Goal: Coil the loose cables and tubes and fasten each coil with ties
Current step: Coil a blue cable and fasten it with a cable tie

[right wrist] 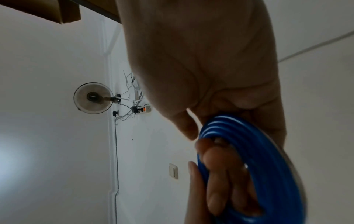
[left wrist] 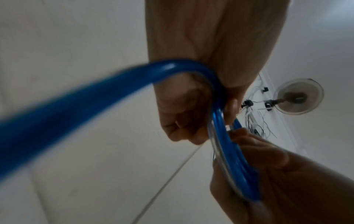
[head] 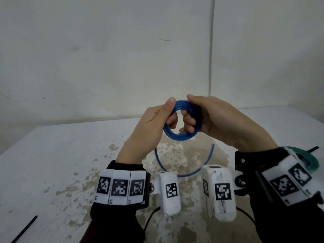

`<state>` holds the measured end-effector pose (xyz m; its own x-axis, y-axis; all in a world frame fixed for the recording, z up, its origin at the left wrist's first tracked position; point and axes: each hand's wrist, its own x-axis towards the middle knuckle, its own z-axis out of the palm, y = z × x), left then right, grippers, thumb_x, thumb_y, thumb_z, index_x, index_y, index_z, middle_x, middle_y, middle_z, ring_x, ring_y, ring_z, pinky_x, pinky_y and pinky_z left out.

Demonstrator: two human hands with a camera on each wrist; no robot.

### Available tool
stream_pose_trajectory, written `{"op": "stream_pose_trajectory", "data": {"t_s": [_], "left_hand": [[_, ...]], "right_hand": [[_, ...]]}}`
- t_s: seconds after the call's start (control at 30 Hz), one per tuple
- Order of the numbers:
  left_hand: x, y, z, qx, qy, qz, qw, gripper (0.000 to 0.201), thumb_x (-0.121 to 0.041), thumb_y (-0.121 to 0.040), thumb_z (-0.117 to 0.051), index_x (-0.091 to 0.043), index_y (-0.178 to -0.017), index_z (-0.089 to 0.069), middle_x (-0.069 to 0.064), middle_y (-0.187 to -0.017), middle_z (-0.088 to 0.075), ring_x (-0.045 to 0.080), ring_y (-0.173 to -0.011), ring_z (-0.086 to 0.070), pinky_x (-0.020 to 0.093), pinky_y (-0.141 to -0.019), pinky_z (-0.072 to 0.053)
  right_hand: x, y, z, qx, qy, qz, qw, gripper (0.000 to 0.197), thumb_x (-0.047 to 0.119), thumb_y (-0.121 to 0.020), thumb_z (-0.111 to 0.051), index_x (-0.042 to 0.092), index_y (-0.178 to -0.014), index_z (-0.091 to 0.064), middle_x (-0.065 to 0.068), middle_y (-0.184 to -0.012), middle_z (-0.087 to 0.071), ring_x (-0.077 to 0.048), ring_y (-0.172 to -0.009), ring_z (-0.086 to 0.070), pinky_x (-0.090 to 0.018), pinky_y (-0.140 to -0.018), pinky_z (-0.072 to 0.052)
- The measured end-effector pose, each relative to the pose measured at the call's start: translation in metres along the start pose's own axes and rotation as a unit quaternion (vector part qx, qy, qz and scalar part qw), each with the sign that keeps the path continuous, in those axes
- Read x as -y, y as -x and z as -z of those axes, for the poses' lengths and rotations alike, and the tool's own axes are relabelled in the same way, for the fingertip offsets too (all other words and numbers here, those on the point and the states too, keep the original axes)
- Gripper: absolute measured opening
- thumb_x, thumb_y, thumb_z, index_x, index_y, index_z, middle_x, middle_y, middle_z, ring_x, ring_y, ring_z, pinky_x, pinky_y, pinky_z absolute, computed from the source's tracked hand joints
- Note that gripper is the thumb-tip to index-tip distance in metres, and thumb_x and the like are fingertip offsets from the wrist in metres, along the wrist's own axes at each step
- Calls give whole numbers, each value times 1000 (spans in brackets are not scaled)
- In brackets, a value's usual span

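Both hands [head: 150, 127] [head: 222, 120] curled round blue tube coil [head: 182, 136].

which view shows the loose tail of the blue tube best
The head view: the loose tail hangs from the blue coil in a full arc above the table. The left wrist view shows only a blurred stretch of it near the lens; the right wrist view shows only the coil.

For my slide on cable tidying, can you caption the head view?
Both hands, left hand and right hand, hold a blue tube coil above the table, its tail hanging loose.
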<state>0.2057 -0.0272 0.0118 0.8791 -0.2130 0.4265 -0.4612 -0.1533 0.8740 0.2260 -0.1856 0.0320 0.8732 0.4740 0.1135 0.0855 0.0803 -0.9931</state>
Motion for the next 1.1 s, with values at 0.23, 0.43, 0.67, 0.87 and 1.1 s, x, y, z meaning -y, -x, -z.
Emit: {"op": "stream_pose_trajectory", "data": {"t_s": [0.23,0.43,0.67,0.87,1.1], "left_hand": [[-2,-4,-9,-38,53,-7,998,52,-43,-99,-34,-13,-57,-41,3,-59,-39,16,-64,-39,22,-67,-36],[-3,-1,-3,-32,-8,-4,999,51,-34,-102,-34,-12,-56,-36,14,-65,-37,19,-66,-38,19,-67,-35],[2,-5,-10,-44,101,5,994,49,-43,-98,-33,-13,-60,-41,1,-60,-37,24,-66,-35,31,-70,-32],[6,-3,-3,-6,48,12,999,48,-34,-103,-31,-15,-60,-37,2,-62,-42,16,-67,-41,28,-73,-35],[3,-6,-9,-36,146,11,989,51,-46,-96,-38,-15,-56,-46,5,-59,-41,24,-65,-40,33,-69,-36]], "right_hand": [[0,-1,-7,-36,-40,52,997,41,30,-102,-37,8,-70,-51,8,-47,-31,-8,-45,-28,-24,-60,-45],[2,2,-2,3,-3,3,1000,43,32,-101,-36,6,-73,-55,0,-52,-40,-15,-48,-44,-31,-67,-54],[-2,-3,-7,-63,-43,71,995,40,30,-102,-36,8,-73,-52,6,-50,-31,-8,-45,-33,-25,-65,-47],[0,0,0,-17,20,-1,1000,43,34,-102,-36,7,-74,-56,1,-51,-41,-15,-47,-46,-33,-69,-50],[-1,-2,-9,-48,-51,61,996,40,29,-103,-34,7,-74,-52,6,-49,-33,-8,-46,-33,-25,-65,-47]]}}
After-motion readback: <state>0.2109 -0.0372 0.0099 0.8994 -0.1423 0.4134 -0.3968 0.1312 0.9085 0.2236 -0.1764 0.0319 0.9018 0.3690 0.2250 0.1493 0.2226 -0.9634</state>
